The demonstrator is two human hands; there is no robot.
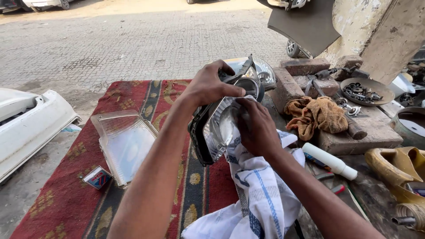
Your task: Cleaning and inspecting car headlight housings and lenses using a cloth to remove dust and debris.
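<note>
A red rug [133,132] covers the worktop. At centre, the headlamp [221,124] stands tilted, left hand [208,86] clamped on its top at 12 o'clock; right hand [256,128] presses a cloth [261,190] into its reflector. Clear lens [124,146] lies at 9 o'clock.

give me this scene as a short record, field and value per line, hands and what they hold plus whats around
left hand: grips the top edge of the headlight housing, holding it tilted up
right hand: presses a white and blue cloth into the housing's shiny reflector
clear lens cover: lies apart on the red patterned rug
small box: on the rug by the lens cover
brown rag: on stone blocks at right
white tube: beside the right forearm
</note>
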